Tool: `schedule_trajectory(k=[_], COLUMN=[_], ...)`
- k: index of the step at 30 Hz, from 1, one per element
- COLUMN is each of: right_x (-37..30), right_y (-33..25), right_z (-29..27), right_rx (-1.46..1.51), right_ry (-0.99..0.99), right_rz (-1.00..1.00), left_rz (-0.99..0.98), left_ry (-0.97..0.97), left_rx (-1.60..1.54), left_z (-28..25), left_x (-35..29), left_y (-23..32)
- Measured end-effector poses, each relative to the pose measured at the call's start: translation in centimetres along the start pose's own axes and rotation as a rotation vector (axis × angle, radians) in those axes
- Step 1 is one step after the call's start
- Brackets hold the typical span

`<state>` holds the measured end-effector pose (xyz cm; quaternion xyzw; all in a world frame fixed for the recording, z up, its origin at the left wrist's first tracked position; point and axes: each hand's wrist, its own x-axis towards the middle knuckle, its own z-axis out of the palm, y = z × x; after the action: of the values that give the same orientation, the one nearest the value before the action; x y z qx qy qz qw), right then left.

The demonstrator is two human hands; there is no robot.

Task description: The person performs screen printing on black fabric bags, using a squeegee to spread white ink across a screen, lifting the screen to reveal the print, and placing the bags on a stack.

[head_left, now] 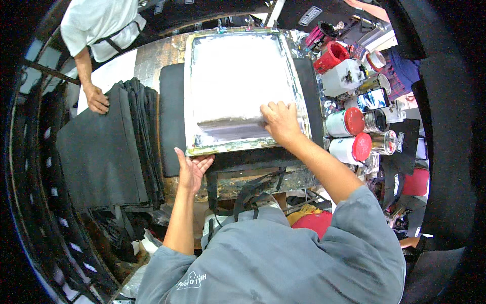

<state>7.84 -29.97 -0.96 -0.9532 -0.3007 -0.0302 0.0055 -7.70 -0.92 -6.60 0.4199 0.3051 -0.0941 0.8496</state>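
A rectangular screen-printing frame [243, 147] with a bright white mesh lies over dark material on the worktable. A blurred grey band [228, 129] crosses the mesh near its front edge. My right hand [280, 121] is closed, knuckles up, on the mesh at the right end of this band. What its fingers hold is hidden beneath them. At the frame's front left corner, my left hand [191, 169] is palm up with thumb and fingers spread. Its fingertips reach the frame's edge. Black fabric [243, 161] with hanging straps [246, 195] shows under the frame's near side.
Another person's hand [97, 100] rests on a stack of black fabric pieces [104, 157] at left. Red-lidded white jars [341, 122], a red tub [331, 57], a whitish plastic jug [342, 77] and a phone [373, 100] crowd the table's right side.
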Motion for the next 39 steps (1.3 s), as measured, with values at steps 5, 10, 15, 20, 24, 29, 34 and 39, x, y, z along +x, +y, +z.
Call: schedule_trajectory(k=[5,10,15,20,24,29,34,39], right_x=[8.4,15.8,17.2,17.2,15.6,10.8,5.2,-0.8], right_y=[4.0,6.6,9.3,8.4,7.0,4.8,1.8,-1.2], right_z=[4.1,4.1,2.8,7.3,7.1,6.8,6.0,5.6], right_rx=[0.017,0.082,0.080,-0.078,-0.080,-0.058,-0.024,0.000], right_ry=[0.062,-0.062,-0.032,0.177,0.167,0.237,0.225,0.128], right_rz=[-0.002,-0.041,0.025,0.083,0.096,0.045,0.032,0.047], left_rz=[-0.037,-0.220,0.201,1.543,1.150,1.139,1.181,1.178], left_ry=[0.008,0.083,0.098,0.298,0.102,0.120,0.088,0.082], left_rx=[-0.031,0.052,1.283,1.772,1.955,2.010,1.914,1.906], left_z=[-0.7,-1.3,7.4,14.5,13.6,11.8,8.8,6.8], left_x=[0.9,0.8,3.8,19.7,24.1,19.7,14.6,8.8], left_y=[-0.6,0.7,10.9,12.3,11.6,9.0,5.4,2.2])
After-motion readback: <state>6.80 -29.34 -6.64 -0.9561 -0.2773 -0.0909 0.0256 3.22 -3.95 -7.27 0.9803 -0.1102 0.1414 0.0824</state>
